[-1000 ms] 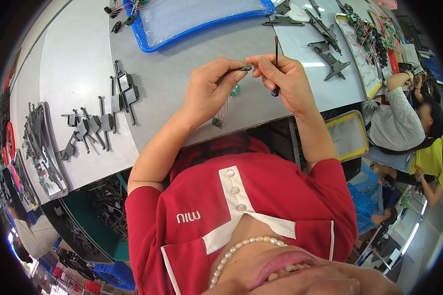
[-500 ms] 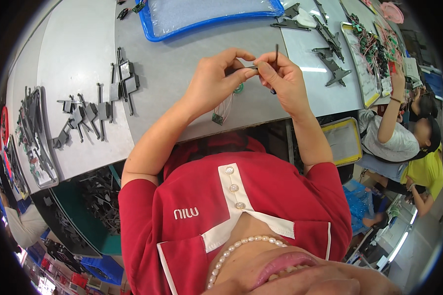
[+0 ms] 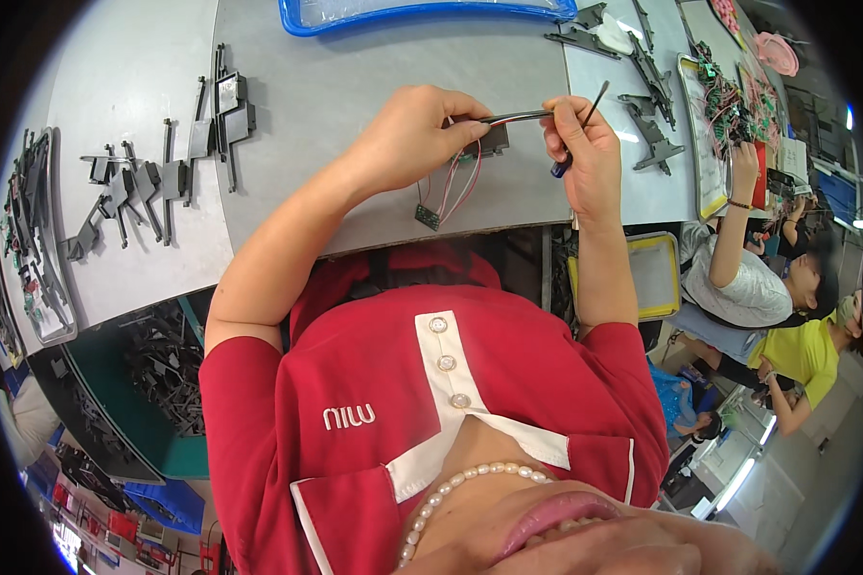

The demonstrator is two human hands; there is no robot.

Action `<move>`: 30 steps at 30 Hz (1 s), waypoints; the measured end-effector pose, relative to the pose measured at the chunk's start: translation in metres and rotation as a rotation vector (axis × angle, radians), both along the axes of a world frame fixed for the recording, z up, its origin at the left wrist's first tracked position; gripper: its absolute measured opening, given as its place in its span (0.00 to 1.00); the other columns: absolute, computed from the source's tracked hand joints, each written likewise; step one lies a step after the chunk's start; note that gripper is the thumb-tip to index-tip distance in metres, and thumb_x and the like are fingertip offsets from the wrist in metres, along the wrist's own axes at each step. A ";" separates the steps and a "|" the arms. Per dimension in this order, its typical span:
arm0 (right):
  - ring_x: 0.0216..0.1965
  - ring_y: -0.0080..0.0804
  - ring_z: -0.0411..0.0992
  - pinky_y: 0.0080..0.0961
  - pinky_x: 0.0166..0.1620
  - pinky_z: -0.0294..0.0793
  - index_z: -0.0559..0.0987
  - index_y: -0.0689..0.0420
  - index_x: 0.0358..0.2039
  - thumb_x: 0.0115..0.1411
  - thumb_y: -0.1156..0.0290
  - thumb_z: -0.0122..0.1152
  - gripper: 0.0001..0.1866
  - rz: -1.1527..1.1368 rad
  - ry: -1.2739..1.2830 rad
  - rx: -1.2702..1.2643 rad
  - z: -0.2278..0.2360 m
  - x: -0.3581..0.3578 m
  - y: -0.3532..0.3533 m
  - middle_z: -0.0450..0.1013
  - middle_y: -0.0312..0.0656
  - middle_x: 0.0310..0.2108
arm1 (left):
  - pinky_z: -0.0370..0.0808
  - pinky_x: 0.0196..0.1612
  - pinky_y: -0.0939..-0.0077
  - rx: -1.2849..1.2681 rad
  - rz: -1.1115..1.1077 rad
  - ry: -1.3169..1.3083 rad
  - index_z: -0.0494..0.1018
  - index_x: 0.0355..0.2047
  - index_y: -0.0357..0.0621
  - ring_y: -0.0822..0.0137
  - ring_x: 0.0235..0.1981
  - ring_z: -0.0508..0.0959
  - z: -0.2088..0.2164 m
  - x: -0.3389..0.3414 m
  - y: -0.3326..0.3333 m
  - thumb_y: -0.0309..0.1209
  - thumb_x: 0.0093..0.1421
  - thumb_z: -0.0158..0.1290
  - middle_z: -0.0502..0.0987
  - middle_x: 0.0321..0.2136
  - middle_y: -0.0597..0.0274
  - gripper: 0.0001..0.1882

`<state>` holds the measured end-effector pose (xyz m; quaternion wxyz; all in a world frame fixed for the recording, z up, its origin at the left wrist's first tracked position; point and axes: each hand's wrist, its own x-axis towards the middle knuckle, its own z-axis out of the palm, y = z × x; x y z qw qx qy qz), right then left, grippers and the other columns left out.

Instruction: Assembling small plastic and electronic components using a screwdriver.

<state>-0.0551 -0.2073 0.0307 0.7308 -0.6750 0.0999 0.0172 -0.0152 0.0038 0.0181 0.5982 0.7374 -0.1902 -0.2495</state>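
**Dark bracket pinched between both hands above the grey bench**

A slim dark grey plastic bracket [image 3: 504, 119] with a small black block at its middle is held level just above the grey worktable [image 3: 355, 115], spanning the gap between the two hands. Thin red and white wires [image 3: 458, 184] hang from it down to a small green circuit board [image 3: 427, 217] that dangles near the table's front edge.

The left hand [image 3: 414, 134] is curled around the bracket's left end, thumb and fingers pinching it. The right hand [image 3: 585, 153] pinches the right end with its fingertips and also grips a thin screwdriver with a blue handle [image 3: 577, 134], its shaft pointing up and away.

To the left on the table lie several more dark plastic bracket parts [image 3: 158, 172] in a loose row. At the far edge sits a blue-rimmed tray [image 3: 422, 13]. More dark parts [image 3: 642, 96] lie to the right, near a tray of wired green boards [image 3: 729, 96]. Beyond it, a co-worker's arm [image 3: 734, 220] reaches up to that tray.
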 end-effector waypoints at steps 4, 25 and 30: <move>0.21 0.16 0.62 0.12 0.25 0.61 0.78 0.58 0.37 0.55 0.73 0.60 0.08 -0.123 -0.468 -0.789 0.000 -0.002 0.004 0.70 0.35 0.30 | 0.64 0.23 0.82 0.015 0.032 -0.024 0.76 0.39 0.36 0.79 0.20 0.66 0.000 0.001 0.000 0.31 0.57 0.52 0.72 0.19 0.67 0.13; 0.25 0.26 0.69 0.19 0.25 0.70 0.81 0.48 0.37 0.42 0.81 0.62 0.20 0.240 -0.911 -1.210 -0.009 0.001 0.003 0.72 0.32 0.28 | 0.69 0.26 0.77 0.098 0.102 -0.224 0.75 0.39 0.37 0.72 0.21 0.71 -0.003 -0.005 -0.005 0.30 0.59 0.49 0.76 0.21 0.57 0.12; 0.26 0.28 0.71 0.21 0.27 0.71 0.81 0.51 0.37 0.41 0.81 0.62 0.19 0.248 -0.896 -1.189 -0.009 0.001 0.009 0.73 0.33 0.27 | 0.69 0.26 0.74 0.133 0.120 -0.335 0.76 0.38 0.38 0.65 0.20 0.73 -0.004 -0.005 -0.005 0.29 0.57 0.49 0.77 0.24 0.53 0.11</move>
